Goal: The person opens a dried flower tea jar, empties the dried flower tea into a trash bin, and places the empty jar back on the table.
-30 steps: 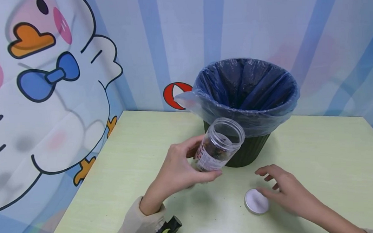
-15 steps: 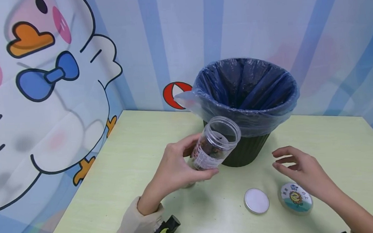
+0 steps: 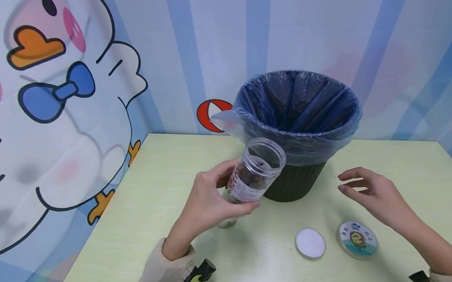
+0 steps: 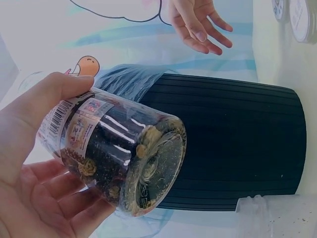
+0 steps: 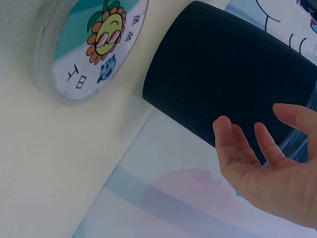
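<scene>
My left hand [image 3: 215, 199] grips a clear plastic jar [image 3: 247, 184] by its side, tilted with its lidless mouth up toward the bin. Dark bits and small yellowish dried flowers show inside the jar [image 4: 116, 144] in the left wrist view. My right hand [image 3: 378, 197] is raised over the table at the right, fingers loosely bent, holding nothing. Below it lies a round lid [image 3: 357, 239] with a sunflower picture. A smaller white lid [image 3: 310, 243] lies to its left. Behind my left hand stands a second clear jar [image 4: 277, 218], mostly hidden in the head view.
A dark ribbed bin [image 3: 299, 182] stands just beyond the held jar, lined with a blue plastic bag [image 3: 306, 143] folded over its rim. The pale green table [image 3: 138, 230] meets a printed cloth backdrop [image 3: 213, 52] at the back and left.
My right hand has moved up and right from beside the white lid, and the sunflower lid now shows where it was. My left hand and jar have shifted slightly left and up.
</scene>
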`<state>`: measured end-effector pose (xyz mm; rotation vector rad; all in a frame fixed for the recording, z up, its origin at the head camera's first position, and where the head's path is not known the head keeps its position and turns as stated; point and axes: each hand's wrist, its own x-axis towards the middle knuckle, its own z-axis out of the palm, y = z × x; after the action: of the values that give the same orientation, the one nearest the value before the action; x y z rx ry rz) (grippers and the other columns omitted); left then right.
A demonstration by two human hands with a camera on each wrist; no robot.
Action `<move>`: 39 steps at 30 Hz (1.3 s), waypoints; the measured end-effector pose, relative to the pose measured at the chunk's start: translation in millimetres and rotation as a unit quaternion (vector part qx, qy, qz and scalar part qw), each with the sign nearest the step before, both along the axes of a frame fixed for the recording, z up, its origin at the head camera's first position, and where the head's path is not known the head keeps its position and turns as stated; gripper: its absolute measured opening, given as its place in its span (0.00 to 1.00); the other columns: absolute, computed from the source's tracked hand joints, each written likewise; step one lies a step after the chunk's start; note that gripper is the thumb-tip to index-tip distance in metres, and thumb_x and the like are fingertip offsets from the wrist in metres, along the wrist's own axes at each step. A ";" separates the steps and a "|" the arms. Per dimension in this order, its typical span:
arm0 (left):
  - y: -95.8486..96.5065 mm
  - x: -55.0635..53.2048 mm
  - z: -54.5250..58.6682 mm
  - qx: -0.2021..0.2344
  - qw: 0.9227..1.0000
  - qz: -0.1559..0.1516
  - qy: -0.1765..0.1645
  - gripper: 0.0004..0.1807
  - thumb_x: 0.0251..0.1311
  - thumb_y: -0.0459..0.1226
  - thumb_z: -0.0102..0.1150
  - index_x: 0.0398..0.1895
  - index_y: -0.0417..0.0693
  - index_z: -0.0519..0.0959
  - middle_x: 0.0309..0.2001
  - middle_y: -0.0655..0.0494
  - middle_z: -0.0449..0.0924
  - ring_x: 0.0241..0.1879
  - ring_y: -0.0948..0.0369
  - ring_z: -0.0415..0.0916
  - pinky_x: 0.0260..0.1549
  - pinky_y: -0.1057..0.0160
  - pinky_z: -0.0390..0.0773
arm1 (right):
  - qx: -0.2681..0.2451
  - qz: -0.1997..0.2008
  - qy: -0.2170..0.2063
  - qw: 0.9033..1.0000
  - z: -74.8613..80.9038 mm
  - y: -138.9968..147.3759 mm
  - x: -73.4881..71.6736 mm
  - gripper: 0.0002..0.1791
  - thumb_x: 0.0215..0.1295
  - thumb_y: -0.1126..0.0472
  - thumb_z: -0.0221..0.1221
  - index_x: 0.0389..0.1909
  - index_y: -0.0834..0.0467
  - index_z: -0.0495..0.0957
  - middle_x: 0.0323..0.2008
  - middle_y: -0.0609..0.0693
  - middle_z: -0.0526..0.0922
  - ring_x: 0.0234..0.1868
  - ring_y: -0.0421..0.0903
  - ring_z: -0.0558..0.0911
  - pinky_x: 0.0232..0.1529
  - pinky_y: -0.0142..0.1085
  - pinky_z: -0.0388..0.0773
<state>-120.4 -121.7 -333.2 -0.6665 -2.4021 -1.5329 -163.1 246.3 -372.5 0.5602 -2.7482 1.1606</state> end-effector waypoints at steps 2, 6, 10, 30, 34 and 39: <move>-1.0 -0.1 1.1 -0.002 1.000 0.002 0.003 0.39 0.39 0.36 0.83 0.60 0.54 0.78 0.49 0.64 0.82 0.45 0.66 0.81 0.47 0.60 0.82 | 0.001 -0.004 0.001 1.000 1.8 2.1 -1.1 0.14 0.70 0.62 0.61 0.53 0.62 0.78 0.49 0.62 0.83 0.40 0.24 0.80 0.35 0.27 0.80; -2.8 -0.2 3.3 -0.006 1.000 0.005 0.008 0.39 0.39 0.36 0.83 0.60 0.53 0.78 0.49 0.64 0.82 0.45 0.66 0.81 0.46 0.60 0.82 | -0.001 -0.007 0.004 1.000 5.2 6.0 -3.0 0.15 0.70 0.63 0.61 0.54 0.63 0.78 0.49 0.64 0.83 0.39 0.25 0.80 0.34 0.26 0.79; -4.4 -0.8 4.0 -0.009 1.000 0.009 0.015 0.39 0.39 0.36 0.83 0.60 0.53 0.77 0.49 0.64 0.82 0.46 0.66 0.80 0.46 0.59 0.82 | -0.007 -0.013 0.003 1.000 7.8 9.2 -5.6 0.15 0.71 0.63 0.60 0.55 0.64 0.77 0.50 0.65 0.82 0.38 0.25 0.80 0.34 0.25 0.78; -9.1 -2.2 6.1 0.003 0.999 0.029 0.023 0.40 0.39 0.36 0.83 0.61 0.54 0.77 0.48 0.63 0.83 0.45 0.65 0.80 0.46 0.58 0.82 | -0.070 -0.043 0.052 0.995 28.9 9.8 -19.3 0.22 0.73 0.61 0.58 0.63 0.67 0.72 0.52 0.37 0.78 0.47 0.20 0.75 0.43 0.14 0.71; -9.6 -2.3 5.8 0.007 0.999 0.028 0.024 0.40 0.39 0.35 0.83 0.61 0.54 0.77 0.48 0.63 0.83 0.45 0.65 0.80 0.46 0.56 0.82 | -0.085 -0.050 0.050 0.994 34.3 7.7 -21.8 0.24 0.74 0.59 0.57 0.65 0.67 0.71 0.51 0.34 0.78 0.45 0.22 0.77 0.42 0.16 0.73; -10.2 -2.9 4.3 0.013 0.999 0.024 0.027 0.39 0.39 0.35 0.83 0.60 0.54 0.78 0.48 0.63 0.83 0.45 0.65 0.80 0.45 0.54 0.82 | -0.118 -0.044 0.060 0.990 39.9 5.3 -27.5 0.24 0.77 0.60 0.52 0.66 0.69 0.68 0.50 0.29 0.77 0.45 0.24 0.79 0.41 0.17 0.75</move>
<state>-123.3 -132.0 -328.9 -0.6325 -2.3370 -1.5042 -190.6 251.6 -332.7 0.4578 -2.4625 1.3586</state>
